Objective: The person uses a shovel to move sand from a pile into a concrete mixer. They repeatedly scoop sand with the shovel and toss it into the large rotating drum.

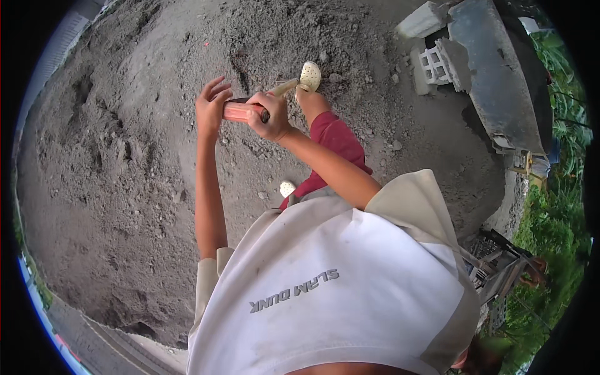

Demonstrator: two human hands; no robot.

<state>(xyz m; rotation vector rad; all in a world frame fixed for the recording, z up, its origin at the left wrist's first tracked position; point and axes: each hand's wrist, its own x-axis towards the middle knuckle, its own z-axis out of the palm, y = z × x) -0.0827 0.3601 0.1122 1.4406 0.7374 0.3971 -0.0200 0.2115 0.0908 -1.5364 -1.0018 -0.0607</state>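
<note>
And it's salmon red on the held piece [240, 112], paler streaks running along it, with light tan on the shaft [284, 87]! Cream clogs [310, 75] dotted with dark holes, then deep maroon trousers [340, 139]. White shirt [369, 256], beige sleeves [409, 194], grey lettering [294, 292]. Grey sand [112, 206], a blue-grey metal sheet [497, 75], and vivid green foliage [550, 237]!

White shirt [375, 275], beige sleeves [412, 200], grey lettering [294, 291], maroon shorts [340, 147], cream perforated clogs [310, 75]
</note>
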